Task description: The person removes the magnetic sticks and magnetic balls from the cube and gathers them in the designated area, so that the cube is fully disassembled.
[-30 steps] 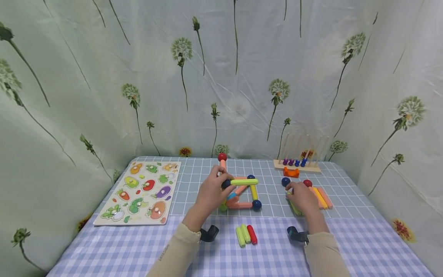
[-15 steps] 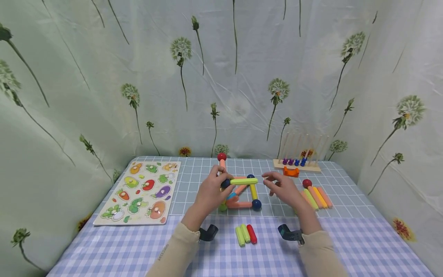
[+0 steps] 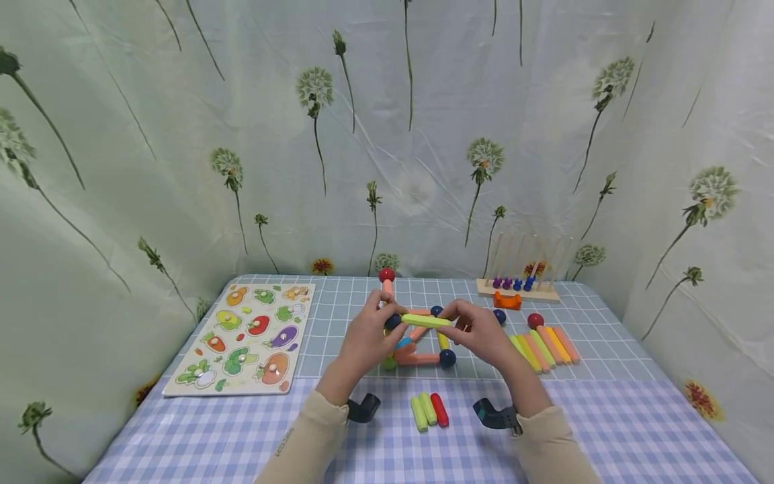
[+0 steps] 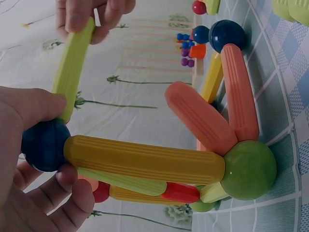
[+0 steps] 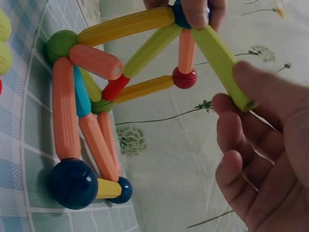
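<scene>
A standing frame of rods and balls is at mid-table, a green ball (image 4: 250, 170) at one lower corner. My left hand (image 3: 365, 336) grips the dark blue ball (image 4: 47, 145) atop a yellow rod (image 4: 145, 155); its thumb also lies on the base of a light green rod (image 3: 426, 320). That rod sticks out rightward from the ball. At its free end, my right hand (image 3: 482, 331) pinches it between thumb and forefinger, other fingers loosely curled in the right wrist view. A red ball (image 5: 185, 77) tops the frame's far side.
Several coloured rods (image 3: 547, 346) lie in a row at right, near a red ball (image 3: 535, 320) and blue ball (image 3: 499, 316). Behind are an orange piece (image 3: 507, 301) and a pegged bead stand (image 3: 520, 290). Loose rods (image 3: 429, 410) lie in front; a vegetable puzzle board (image 3: 242, 339) lies left.
My right hand has moved left from the row of rods to the free end of the light green rod and now pinches it. The left hand stays at the blue ball.
</scene>
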`<act>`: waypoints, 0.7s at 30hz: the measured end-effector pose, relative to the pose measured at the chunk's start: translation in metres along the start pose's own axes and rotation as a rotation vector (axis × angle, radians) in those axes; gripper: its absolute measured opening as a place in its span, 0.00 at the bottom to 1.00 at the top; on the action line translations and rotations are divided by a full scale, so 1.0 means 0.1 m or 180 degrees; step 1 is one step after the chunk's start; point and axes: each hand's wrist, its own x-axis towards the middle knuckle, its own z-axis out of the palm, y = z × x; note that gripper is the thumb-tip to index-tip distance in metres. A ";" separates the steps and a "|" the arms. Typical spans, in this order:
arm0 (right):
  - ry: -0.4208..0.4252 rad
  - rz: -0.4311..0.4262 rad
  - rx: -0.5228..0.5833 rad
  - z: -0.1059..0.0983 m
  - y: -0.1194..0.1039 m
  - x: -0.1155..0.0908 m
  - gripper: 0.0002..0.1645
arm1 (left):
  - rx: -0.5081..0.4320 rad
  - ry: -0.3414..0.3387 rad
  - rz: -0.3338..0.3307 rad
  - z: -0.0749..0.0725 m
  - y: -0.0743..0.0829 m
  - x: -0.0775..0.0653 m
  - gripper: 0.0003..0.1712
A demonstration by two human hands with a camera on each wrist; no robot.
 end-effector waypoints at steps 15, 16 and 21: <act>0.0327 0.0353 0.0631 -0.35 0.15 -0.09 0.19 | -0.0151 0.0012 0.0014 0.02 -0.01 0.01 0.10; 0.0331 0.0380 0.0625 -0.36 0.17 -0.09 0.19 | -0.0152 0.0011 0.0019 0.02 -0.01 0.01 0.10; 0.0252 0.0622 0.0362 -0.42 0.30 -0.06 0.20 | -0.0110 0.0058 0.0076 0.02 -0.01 0.00 0.09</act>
